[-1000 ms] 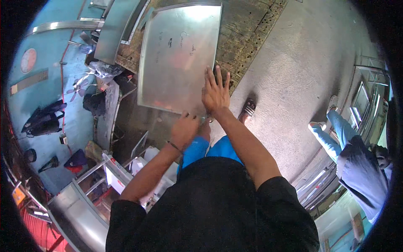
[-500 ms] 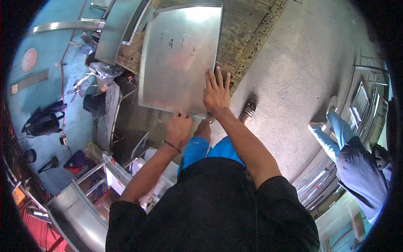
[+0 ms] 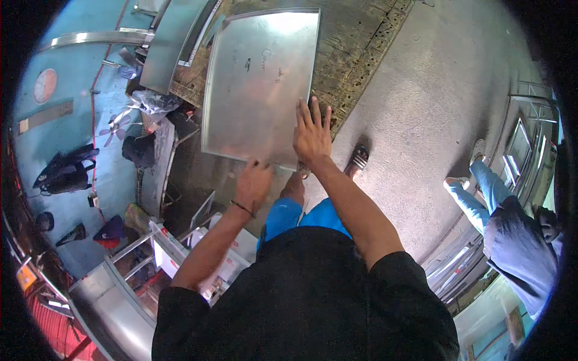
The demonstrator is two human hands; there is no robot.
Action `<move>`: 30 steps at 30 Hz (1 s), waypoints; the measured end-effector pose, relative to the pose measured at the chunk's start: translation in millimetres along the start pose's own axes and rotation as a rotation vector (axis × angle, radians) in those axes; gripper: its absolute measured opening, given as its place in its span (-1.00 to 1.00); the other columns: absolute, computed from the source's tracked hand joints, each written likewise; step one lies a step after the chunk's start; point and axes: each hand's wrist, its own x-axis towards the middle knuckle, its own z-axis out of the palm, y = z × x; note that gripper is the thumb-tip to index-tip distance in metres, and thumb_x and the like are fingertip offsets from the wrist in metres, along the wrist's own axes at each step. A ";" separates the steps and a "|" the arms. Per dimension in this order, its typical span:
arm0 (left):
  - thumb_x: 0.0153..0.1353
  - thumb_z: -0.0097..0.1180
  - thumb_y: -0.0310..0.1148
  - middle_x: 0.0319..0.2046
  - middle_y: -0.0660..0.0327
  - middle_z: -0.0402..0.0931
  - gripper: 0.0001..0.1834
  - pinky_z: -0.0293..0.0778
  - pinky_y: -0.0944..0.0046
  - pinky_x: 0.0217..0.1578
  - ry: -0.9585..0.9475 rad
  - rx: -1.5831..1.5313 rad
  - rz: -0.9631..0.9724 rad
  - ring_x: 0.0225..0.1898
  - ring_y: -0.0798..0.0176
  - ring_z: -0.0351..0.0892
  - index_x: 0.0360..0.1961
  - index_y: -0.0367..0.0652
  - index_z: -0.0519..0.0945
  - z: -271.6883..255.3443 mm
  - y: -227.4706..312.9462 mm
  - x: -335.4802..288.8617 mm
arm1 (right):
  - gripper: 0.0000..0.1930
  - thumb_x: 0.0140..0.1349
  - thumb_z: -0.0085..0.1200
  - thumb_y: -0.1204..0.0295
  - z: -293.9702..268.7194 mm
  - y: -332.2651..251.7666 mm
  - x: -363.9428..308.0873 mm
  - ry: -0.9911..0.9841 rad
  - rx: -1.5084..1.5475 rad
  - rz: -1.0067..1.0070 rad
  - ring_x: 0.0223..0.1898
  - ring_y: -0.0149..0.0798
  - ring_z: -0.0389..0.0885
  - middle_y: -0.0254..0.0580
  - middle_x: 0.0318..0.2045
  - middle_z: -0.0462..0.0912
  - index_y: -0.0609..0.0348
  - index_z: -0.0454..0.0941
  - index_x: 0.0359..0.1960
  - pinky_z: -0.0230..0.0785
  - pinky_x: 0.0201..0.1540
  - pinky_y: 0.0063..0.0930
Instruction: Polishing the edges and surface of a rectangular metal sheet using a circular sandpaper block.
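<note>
A shiny sheet-metal panel (image 3: 259, 108) with narrow folded edges and dark handwriting lies on a worn wooden workbench (image 3: 355, 72), its near end overhanging. At the panel's near edge is my left hand (image 3: 254, 185), fingers curled closed and slightly blurred. Whatever it may hold is hidden under the fingers. My right hand (image 3: 313, 133) rests flat along the panel's right edge near the close corner, fingers stretched and a little apart, holding nothing.
Another metal sheet (image 3: 171, 48) lies at the bench's far left. Metal frames and a cabinet-like piece (image 3: 120, 301) stand at the lower left. Bags and caps hang on the blue wall (image 3: 66, 132). Another person (image 3: 512, 234) is at the right beside stacked metal lengths.
My left hand has shifted slightly left along the panel's near edge, still curled. My right hand stays at the right edge. The whole view has moved a little.
</note>
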 end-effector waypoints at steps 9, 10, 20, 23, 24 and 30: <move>0.26 0.06 -0.41 -0.03 0.13 0.63 -0.79 0.55 -0.03 0.10 -0.107 -0.024 0.016 0.09 -0.06 0.57 -0.16 -0.13 0.70 4.2 -4.5 2.4 | -0.41 0.45 -0.19 0.33 -2.2 -0.3 0.0 -0.016 0.010 -0.007 0.63 -0.04 -0.21 -0.25 0.59 0.05 0.17 0.23 0.50 -0.48 0.62 0.22; 0.25 0.07 -0.41 -0.03 0.11 0.64 -0.79 0.55 -0.03 0.10 -0.131 0.036 -0.013 0.09 -0.07 0.56 -0.17 -0.14 0.70 4.0 -14.2 3.5 | -0.41 0.45 -0.19 0.33 -3.7 -1.9 0.9 -0.051 -0.017 -0.001 0.63 -0.04 -0.22 -0.25 0.59 0.05 0.17 0.22 0.51 -0.48 0.62 0.22; 0.25 0.06 -0.42 -0.07 0.07 0.65 -0.79 0.56 -0.03 0.11 -0.217 0.039 -0.116 0.11 -0.10 0.55 -0.18 -0.14 0.71 -3.0 -2.6 9.2 | -0.35 0.42 -0.14 0.33 -3.9 -1.4 0.3 -0.117 -0.044 0.017 0.64 -0.08 -0.21 -0.27 0.59 0.04 0.14 0.13 0.55 -0.51 0.61 0.26; 0.25 0.07 -0.41 -0.08 0.08 0.65 -0.78 0.59 -0.03 0.07 -0.286 0.158 0.011 0.13 -0.08 0.54 -0.15 -0.14 0.71 5.6 27.3 16.1 | -0.38 0.43 -0.15 0.29 2.6 -0.6 1.2 0.021 -0.037 -0.013 0.63 -0.02 -0.19 -0.22 0.56 0.10 0.19 0.22 0.51 -0.50 0.61 0.26; 0.25 0.07 -0.41 -0.08 0.08 0.65 -0.78 0.59 -0.03 0.07 -0.287 0.159 0.011 0.13 -0.08 0.54 -0.15 -0.14 0.71 7.5 20.9 14.7 | -0.38 0.43 -0.15 0.29 3.9 0.3 1.3 0.022 -0.036 -0.012 0.63 -0.02 -0.19 -0.22 0.56 0.10 0.19 0.22 0.51 -0.50 0.61 0.26; 0.24 0.09 -0.39 -0.03 0.13 0.63 -0.80 0.65 0.01 -0.03 -0.236 0.146 -0.126 0.12 -0.05 0.56 -0.22 -0.12 0.74 -2.6 2.1 14.3 | -0.36 0.44 -0.18 0.32 -0.3 0.4 -0.2 -0.051 -0.006 0.009 0.63 -0.08 -0.19 -0.27 0.58 0.07 0.14 0.14 0.54 -0.51 0.61 0.26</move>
